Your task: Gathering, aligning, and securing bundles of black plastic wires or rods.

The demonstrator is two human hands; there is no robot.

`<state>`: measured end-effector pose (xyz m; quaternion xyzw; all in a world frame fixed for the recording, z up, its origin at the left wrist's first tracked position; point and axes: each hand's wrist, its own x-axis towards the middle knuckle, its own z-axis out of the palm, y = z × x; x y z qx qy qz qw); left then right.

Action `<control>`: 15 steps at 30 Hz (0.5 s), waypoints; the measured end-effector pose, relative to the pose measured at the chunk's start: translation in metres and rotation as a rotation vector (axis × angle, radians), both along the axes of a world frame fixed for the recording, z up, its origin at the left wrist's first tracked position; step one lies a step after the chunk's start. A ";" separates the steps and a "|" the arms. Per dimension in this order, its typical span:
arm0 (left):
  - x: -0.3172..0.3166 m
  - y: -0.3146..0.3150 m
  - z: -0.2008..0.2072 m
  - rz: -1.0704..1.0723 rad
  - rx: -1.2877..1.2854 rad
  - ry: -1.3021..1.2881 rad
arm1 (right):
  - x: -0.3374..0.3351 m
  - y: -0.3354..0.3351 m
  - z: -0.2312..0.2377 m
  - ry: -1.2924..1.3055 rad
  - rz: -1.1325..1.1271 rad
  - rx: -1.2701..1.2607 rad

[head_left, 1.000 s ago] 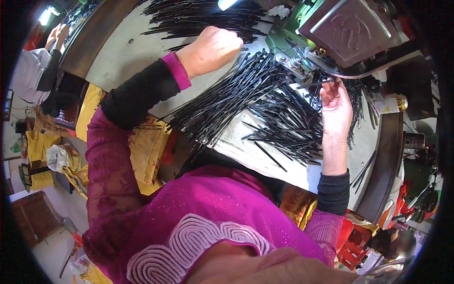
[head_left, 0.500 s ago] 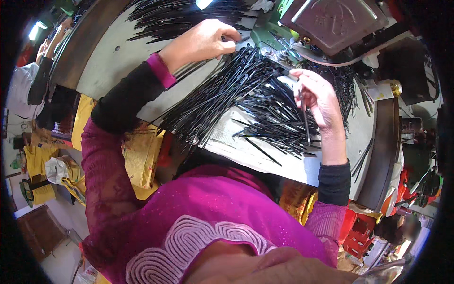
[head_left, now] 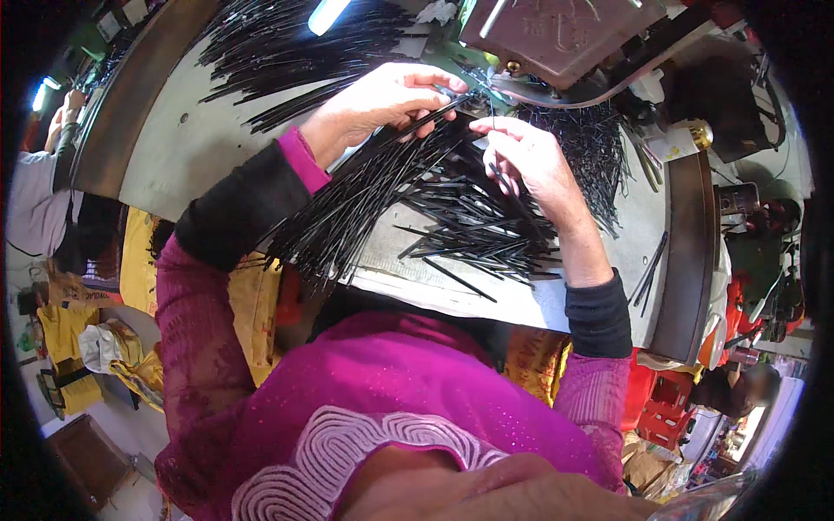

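My left hand is closed, thumb and fingertips pinching the end of a thin black strip that runs back toward the lower left. Beneath it fans a bundle of long, thin black strips. My right hand is also closed. Its thumb and forefinger pinch something thin at the fingertips, too fine to make out, while the curled fingers hold a dark, narrow strip. Below this hand lies a pile of shorter black strips. Both hands are close together in front of a machine with a brown metal housing.
Another heap of black strips covers the far left of the pale tabletop. Tangled black pieces lie right of the machine. Wooden edging borders the table on the right. A co-worker's sleeve shows at far left.
My left hand has come nearer the machine's front and now pinches a strip. My right hand has shifted left toward it. The whole view has turned slightly.
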<state>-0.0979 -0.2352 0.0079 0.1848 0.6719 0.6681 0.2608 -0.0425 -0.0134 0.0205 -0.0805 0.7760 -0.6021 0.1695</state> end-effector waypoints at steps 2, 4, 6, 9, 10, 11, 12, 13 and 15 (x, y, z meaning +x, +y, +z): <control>0.000 0.002 0.000 0.014 0.013 -0.014 | 0.000 -0.001 0.000 0.003 -0.009 -0.009; -0.001 0.003 -0.001 0.018 0.017 -0.014 | -0.001 -0.001 0.001 -0.009 -0.013 -0.019; 0.000 0.005 -0.001 0.022 0.022 -0.015 | -0.001 -0.001 0.002 -0.014 -0.019 -0.029; 0.001 0.006 0.001 0.055 0.027 -0.033 | -0.002 -0.001 0.003 -0.010 -0.017 -0.051; 0.000 0.006 -0.001 0.048 0.042 -0.021 | -0.002 0.000 0.002 -0.002 -0.015 -0.061; -0.002 0.007 -0.002 0.041 0.057 -0.009 | -0.002 0.000 0.002 -0.002 -0.016 -0.061; -0.002 0.007 -0.003 0.040 0.058 -0.008 | -0.002 0.001 0.001 -0.017 -0.027 -0.080; -0.003 0.008 -0.003 0.039 0.064 -0.016 | -0.003 0.001 0.001 -0.031 -0.036 -0.100; -0.003 0.008 -0.003 0.039 0.071 -0.023 | -0.002 -0.001 0.002 -0.048 -0.042 -0.119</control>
